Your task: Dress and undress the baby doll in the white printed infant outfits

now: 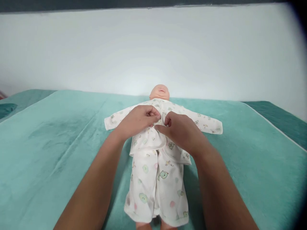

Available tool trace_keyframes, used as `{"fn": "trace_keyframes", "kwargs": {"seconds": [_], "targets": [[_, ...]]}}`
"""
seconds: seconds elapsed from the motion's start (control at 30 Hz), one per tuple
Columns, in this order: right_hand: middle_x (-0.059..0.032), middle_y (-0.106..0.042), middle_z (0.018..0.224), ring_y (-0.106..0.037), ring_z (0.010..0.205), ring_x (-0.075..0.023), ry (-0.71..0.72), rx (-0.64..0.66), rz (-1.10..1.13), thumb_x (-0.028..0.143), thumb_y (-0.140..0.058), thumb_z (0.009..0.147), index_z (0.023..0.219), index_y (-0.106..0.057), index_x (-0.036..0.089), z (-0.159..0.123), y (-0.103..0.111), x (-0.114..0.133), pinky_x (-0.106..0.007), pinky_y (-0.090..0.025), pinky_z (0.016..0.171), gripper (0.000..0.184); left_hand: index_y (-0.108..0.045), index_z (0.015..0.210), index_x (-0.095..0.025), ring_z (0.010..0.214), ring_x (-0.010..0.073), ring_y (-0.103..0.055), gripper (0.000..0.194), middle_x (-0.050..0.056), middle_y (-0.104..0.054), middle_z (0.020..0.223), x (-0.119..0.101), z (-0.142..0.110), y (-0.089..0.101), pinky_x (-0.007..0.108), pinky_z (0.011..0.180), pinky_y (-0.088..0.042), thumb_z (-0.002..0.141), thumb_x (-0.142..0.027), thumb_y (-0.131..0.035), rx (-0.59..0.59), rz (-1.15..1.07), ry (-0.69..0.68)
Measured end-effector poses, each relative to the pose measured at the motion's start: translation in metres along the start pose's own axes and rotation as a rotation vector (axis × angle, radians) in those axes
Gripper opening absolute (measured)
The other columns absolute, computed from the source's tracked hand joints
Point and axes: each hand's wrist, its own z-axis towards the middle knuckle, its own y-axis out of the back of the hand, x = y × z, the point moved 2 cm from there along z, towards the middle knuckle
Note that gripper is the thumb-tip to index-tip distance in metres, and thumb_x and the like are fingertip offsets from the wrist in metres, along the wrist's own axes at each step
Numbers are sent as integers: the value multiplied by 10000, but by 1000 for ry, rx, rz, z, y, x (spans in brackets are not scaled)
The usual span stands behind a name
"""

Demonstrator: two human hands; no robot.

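Note:
A baby doll (160, 91) lies on its back, head away from me, arms out to the sides. It wears a white printed shirt (146, 140) and matching trousers (144, 185). Over the chest, my left hand (141, 118) pinches the shirt's front edge between thumb and fingertips. Close beside it, my right hand (181, 127) is closed with the fingers curled and the thumb pointing at the left fingertips, on the other side of the front opening. The shirt's lower front hangs a little apart over the trousers. Any fastener between the fingers is too small to make out.
A teal cloth (59, 143) covers the surface under the doll, with a darker teal cloth (275, 118) showing at the right. A white wall (144, 48) rises behind the doll's head. The doll's feet end run out of view at the bottom.

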Motion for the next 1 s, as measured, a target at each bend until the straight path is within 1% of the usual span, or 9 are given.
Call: {"fn": "trace_keyframes", "kwargs": {"seconds": [0.07,0.17,0.3,0.4,0.5,0.57,0.73,0.83,1.0], "targets": [[10,-497,531,-319,463,-114,4,32,-40,413,-642,810,594,-405,231,-2,1,0,-301,-192,469,369,-708,761,-225,624,153,-565,121,32,-667,758,0,-1,0,267,518,-379,791,-288,-609,17,43,-14],[17,-476,541,-307,472,-111,11,99,-6,405,-566,856,584,-393,223,-1,5,-3,-300,-194,465,369,-706,770,-227,615,148,-545,110,22,-655,747,0,-1,-1,262,509,-370,790,-290,-619,31,102,-34],[25,-467,571,-347,511,-110,-12,178,172,361,-539,856,594,-413,213,2,12,-9,-287,-232,466,326,-693,831,-232,673,152,-569,106,12,-661,803,-2,-2,-1,261,552,-402,809,-279,-601,35,202,-43],[23,-490,578,-402,537,-112,-46,249,331,354,-520,867,595,-440,204,3,15,-13,-276,-279,496,321,-674,828,-225,738,153,-589,107,5,-669,860,-7,-4,-1,264,609,-422,825,-278,-582,14,282,-45],[27,-483,567,-417,549,-109,-65,259,435,357,-522,873,598,-454,198,4,14,-16,-270,-292,517,325,-656,803,-217,722,142,-579,126,-6,-662,839,-13,-7,-2,264,606,-419,841,-299,-569,20,311,-28],[27,-481,572,-418,552,-108,-68,246,480,357,-527,873,609,-475,196,4,13,-17,-267,-289,517,313,-652,807,-214,697,136,-578,140,-9,-659,807,-16,-8,-3,261,590,-418,850,-320,-571,59,262,-15],[24,-482,603,-395,549,-102,-79,244,553,374,-553,869,635,-514,193,4,9,-17,-261,-274,500,298,-667,859,-197,677,134,-614,170,7,-669,785,-15,-8,-1,259,601,-470,831,-363,-644,192,6,18],[18,-499,628,-401,564,-101,-59,270,589,371,-562,873,657,-545,191,4,8,-19,-261,-283,510,281,-673,870,-178,680,132,-628,190,24,-680,785,-10,-5,0,277,662,-521,814,-360,-687,225,-129,35],[14,-525,636,-413,574,-103,-20,300,648,380,-558,891,681,-591,191,6,8,-23,-263,-308,524,285,-667,886,-155,735,151,-668,159,52,-698,786,0,-2,-3,289,708,-558,839,-307,-673,248,-251,80]]}}
